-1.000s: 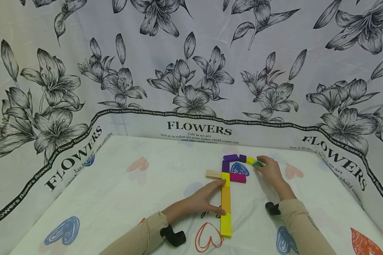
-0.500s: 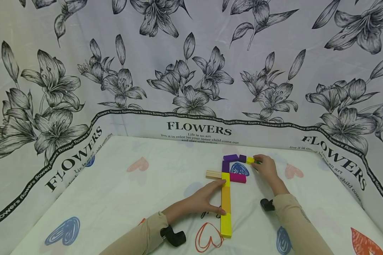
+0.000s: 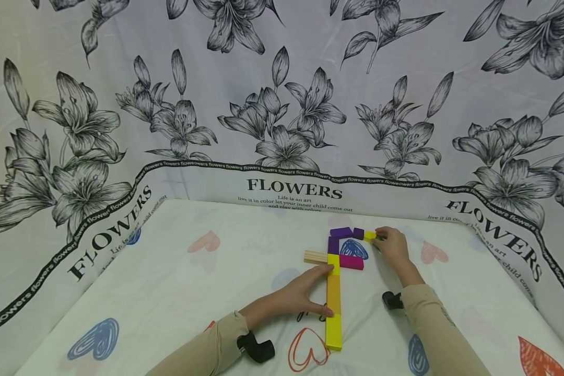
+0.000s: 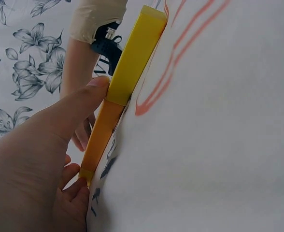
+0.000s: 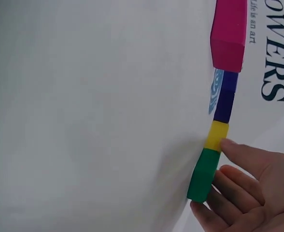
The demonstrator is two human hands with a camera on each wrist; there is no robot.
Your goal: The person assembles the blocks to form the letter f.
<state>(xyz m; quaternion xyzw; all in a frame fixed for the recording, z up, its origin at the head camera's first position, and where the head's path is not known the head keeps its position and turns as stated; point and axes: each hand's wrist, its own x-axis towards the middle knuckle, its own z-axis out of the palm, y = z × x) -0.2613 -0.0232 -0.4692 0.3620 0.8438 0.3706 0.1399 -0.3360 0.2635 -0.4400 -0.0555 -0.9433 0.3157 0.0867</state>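
My left hand rests against the left side of a straight column, its thumb and forefinger spread wide along it. This column has an orange block between a small yellow block and a longer yellow block. At the far right my right hand holds a green block, its thumb on the adjoining yellow cube and fingers along the green side and end. The green block butts against the cube, which continues a curve of a dark purple cube, a purple block and an upright purple block.
A magenta block sticks out right of the column's top, and a plain wooden block sticks out left. A white cloth printed with hearts covers the table. Behind it hangs a flower-printed curtain.
My right hand has shifted slightly left, bringing the green block up to the yellow cube. My left hand stays on the column.
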